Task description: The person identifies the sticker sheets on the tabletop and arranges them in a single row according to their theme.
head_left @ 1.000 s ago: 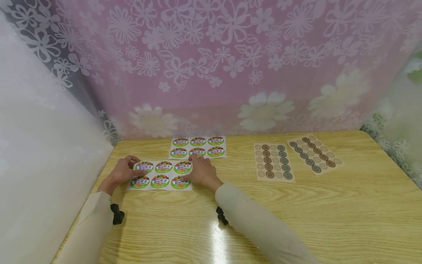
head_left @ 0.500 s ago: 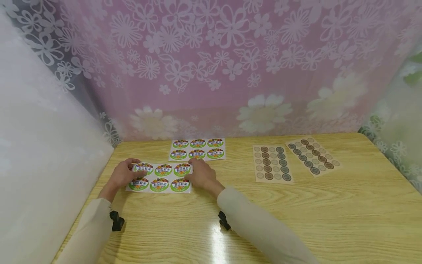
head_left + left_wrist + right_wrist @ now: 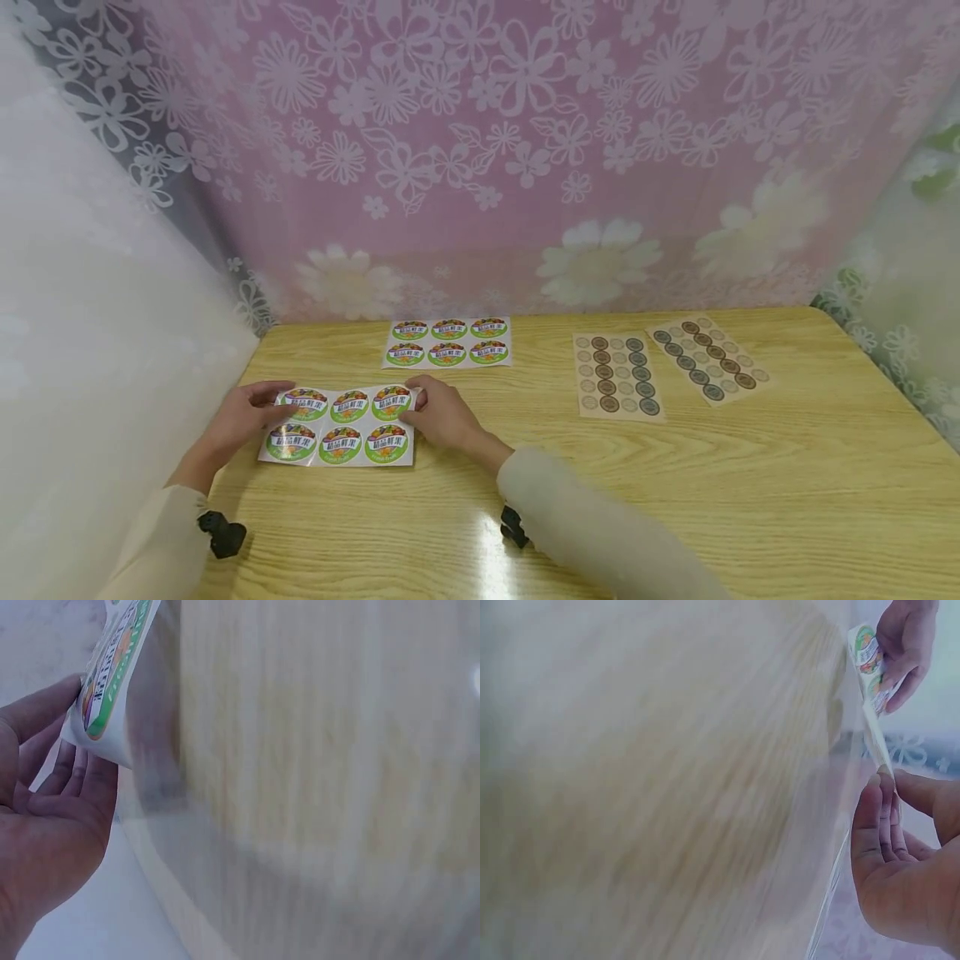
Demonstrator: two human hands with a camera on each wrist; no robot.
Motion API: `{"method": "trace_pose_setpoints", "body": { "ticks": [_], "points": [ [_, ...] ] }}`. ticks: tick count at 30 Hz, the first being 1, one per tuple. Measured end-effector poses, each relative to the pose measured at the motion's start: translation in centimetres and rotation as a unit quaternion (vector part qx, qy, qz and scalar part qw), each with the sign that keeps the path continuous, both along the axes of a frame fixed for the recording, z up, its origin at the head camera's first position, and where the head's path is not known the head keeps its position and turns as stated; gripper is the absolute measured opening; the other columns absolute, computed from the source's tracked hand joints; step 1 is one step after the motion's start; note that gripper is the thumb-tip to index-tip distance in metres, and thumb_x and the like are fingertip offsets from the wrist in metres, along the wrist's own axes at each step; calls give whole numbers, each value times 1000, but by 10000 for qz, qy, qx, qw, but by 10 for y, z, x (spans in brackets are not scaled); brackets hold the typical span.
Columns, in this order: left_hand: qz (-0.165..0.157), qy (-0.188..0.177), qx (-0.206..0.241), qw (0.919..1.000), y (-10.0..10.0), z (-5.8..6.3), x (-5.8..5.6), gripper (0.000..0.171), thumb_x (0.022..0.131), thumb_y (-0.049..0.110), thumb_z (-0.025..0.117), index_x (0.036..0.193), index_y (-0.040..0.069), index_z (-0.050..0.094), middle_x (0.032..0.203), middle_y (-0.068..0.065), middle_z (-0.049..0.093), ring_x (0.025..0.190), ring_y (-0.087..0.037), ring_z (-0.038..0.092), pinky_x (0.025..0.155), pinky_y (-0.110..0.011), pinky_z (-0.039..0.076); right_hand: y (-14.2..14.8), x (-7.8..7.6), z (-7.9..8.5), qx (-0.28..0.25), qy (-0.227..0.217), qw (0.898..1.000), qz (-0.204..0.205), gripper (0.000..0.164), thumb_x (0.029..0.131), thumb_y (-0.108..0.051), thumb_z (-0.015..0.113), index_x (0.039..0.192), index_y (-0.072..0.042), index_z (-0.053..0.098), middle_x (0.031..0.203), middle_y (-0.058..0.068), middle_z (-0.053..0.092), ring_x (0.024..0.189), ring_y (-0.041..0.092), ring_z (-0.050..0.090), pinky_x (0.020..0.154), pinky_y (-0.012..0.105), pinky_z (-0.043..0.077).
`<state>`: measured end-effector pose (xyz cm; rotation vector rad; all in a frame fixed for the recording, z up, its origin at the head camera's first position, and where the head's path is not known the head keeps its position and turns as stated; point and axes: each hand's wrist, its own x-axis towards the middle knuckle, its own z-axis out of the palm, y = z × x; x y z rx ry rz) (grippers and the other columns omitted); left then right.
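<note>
Both hands hold a white sticker sheet (image 3: pixel 324 425) with two rows of round fruit labels in green, white and purple. My left hand (image 3: pixel 238 421) pinches its left edge, thumb on the printed face and fingers behind. At the right edge my right hand (image 3: pixel 447 415) pinches it the same way. The left wrist view shows the sheet (image 3: pixel 112 682) bent near the left hand (image 3: pixel 56 772). In the right wrist view the right hand (image 3: pixel 907 847) grips the sheet's near end. A second sheet of the same labels (image 3: pixel 447 342) lies flat behind, at the table's back edge.
Two tan sheets of small round stickers lie to the right, one nearly straight (image 3: pixel 618 377) and one slanted (image 3: pixel 708 358). Beneath everything is a wood-grain table (image 3: pixel 600 483). A floral curtain (image 3: pixel 480 167) hangs behind, with a pale one (image 3: pixel 112 333) at the left.
Both hands have drawn the front label sheet toward the person and to the left, away from the second sheet. It now looks lifted and slightly bent. The other sheets stay in place.
</note>
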<state>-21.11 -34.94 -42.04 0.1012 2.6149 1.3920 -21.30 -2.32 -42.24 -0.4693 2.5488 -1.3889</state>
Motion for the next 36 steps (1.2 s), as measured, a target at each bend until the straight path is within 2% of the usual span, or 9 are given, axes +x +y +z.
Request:
{"method": "trace_pose_setpoints", "body": {
  "ticks": [2, 5, 7, 10, 16, 23, 29, 33, 36],
  "points": [
    [-40, -71, 37, 10000, -5, -1, 4, 62, 92, 32, 65, 141, -1, 44, 144, -29, 34, 128, -40, 38, 91, -41, 47, -5, 6, 1, -199, -42, 9998, 43, 48, 88, -15, 71, 132, -5, 53, 77, -2, 52, 54, 8, 44, 50, 20, 36],
    [-77, -101, -7, 9999, -13, -1, 11, 62, 92, 31, 65, 141, -1, 44, 139, -29, 41, 114, -29, 54, 83, -32, 50, -12, 15, 1, -476, -99, 9987, 135, 45, 89, -13, 70, 130, -5, 53, 77, -2, 52, 53, 7, 45, 48, 19, 37],
    [-37, -152, -39, 9999, -19, -1, 15, 61, 92, 32, 65, 140, -1, 45, 135, -27, 47, 104, -20, 60, 80, -28, 51, -17, 21, 1, -631, -189, 9976, 212, 43, 89, -12, 69, 128, -4, 54, 77, -2, 53, 53, 7, 47, 47, 19, 38],
    [6, -224, -172, 9996, -27, -2, 23, 61, 92, 32, 65, 139, -1, 46, 133, -26, 49, 101, -13, 60, 79, -23, 49, -24, 28, -1, -717, -293, 9966, 297, 41, 89, -12, 69, 126, -3, 55, 76, -3, 54, 54, 6, 49, 48, 19, 40],
    [173, -395, -346, 9985, -40, -3, 37, 63, 91, 31, 67, 139, -4, 46, 132, -26, 51, 101, -7, 56, 78, -19, 47, -35, 40, -4, -771, -479, 9949, 430, 42, 89, -10, 69, 127, 0, 55, 75, -5, 56, 57, 5, 51, 49, 18, 41],
    [325, -612, -183, 9974, -50, -4, 49, 64, 89, 25, 70, 136, -10, 45, 123, -25, 58, 90, -10, 62, 74, -24, 49, -46, 48, -4, -568, -592, 9948, 596, 39, 88, -8, 70, 124, 1, 57, 76, -5, 53, 61, 5, 47, 55, 18, 39],
    [439, -667, -357, 9962, -53, -4, 54, 66, 89, 27, 70, 137, -9, 45, 125, -25, 56, 91, -6, 61, 75, -23, 49, -51, 52, -4, -374, -702, 9948, 644, 40, 88, -8, 69, 125, -2, 57, 80, -5, 56, 68, 3, 52, 62, 18, 43],
    [446, -640, -398, 9962, -53, -4, 56, 67, 89, 26, 69, 138, -11, 42, 122, -26, 58, 90, -9, 62, 73, -26, 51, -52, 53, -4, -409, -815, 9938, 643, 42, 89, -9, 69, 128, -4, 54, 87, -3, 62, 74, 3, 59, 67, 19, 47],
    [437, -498, -700, 9953, -52, -3, 56, 65, 88, 26, 71, 136, -11, 45, 116, -23, 61, 91, -15, 61, 71, -27, 51, -52, 53, -5, -404, -827, 9937, 643, 44, 89, -10, 69, 129, -4, 53, 89, -2, 63, 76, 3, 61, 68, 20, 48]
  ]
}}
